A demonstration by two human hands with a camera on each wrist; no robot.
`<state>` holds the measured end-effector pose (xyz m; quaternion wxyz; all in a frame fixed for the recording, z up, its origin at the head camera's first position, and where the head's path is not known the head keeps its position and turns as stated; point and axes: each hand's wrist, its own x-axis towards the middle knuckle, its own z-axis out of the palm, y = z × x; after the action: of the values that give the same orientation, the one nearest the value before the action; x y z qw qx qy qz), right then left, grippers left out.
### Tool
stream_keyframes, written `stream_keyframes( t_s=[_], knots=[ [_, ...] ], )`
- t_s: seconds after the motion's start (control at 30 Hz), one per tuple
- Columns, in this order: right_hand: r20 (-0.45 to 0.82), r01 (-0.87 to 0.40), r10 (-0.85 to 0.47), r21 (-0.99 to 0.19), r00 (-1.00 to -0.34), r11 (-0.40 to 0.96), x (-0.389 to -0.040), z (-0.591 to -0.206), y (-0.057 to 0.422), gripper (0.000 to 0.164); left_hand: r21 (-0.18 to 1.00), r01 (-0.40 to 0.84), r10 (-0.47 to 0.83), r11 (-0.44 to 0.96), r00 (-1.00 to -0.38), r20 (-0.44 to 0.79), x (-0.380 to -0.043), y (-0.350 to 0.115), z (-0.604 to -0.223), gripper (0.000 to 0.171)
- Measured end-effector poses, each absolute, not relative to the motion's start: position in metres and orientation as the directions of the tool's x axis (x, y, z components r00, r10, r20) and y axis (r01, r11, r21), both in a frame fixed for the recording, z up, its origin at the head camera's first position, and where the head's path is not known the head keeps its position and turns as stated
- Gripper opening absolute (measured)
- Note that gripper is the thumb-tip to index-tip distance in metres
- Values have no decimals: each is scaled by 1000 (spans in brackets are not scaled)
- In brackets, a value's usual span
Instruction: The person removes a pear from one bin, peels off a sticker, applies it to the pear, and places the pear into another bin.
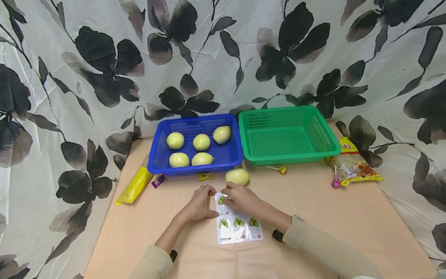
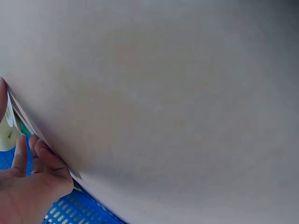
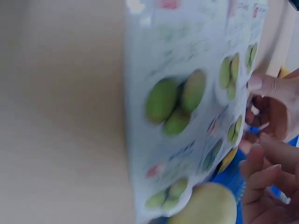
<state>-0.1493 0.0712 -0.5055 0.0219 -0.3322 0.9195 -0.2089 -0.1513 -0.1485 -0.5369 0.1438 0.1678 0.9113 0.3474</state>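
Head view: pale fruit [image 1: 237, 176] sits just beyond the right hand [image 1: 245, 199], the nearer hand!
Sticker sheet [image 1: 239, 224] lies on the table [image 1: 313, 205] between both hands, long axis hard to call; left hand [image 1: 198, 204] pinches its left edge, thumb nearer the body than the fingers, while the right reaches over the far part, fingers bent down, whether grasping anything I can't tell.

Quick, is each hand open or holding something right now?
Left hand: holding the printed sheet by its edge.
Right hand: over the sheet; whether it's pinching can't be told.
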Motion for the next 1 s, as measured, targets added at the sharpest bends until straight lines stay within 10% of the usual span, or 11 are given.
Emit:
stream_keyframes(
  t_s=[0.4,1.0],
  knots=[
    [54,-538,-555,-342,-830,770,-154,-526,46,6,681,216,418,699,-897,-145,-152,-150,-539,71],
    [92,-562,-573,-371,-814,739,-149,-531,52,19,677,248,455,693,-879,-143,-149,-152,-535,59]
  ],
)
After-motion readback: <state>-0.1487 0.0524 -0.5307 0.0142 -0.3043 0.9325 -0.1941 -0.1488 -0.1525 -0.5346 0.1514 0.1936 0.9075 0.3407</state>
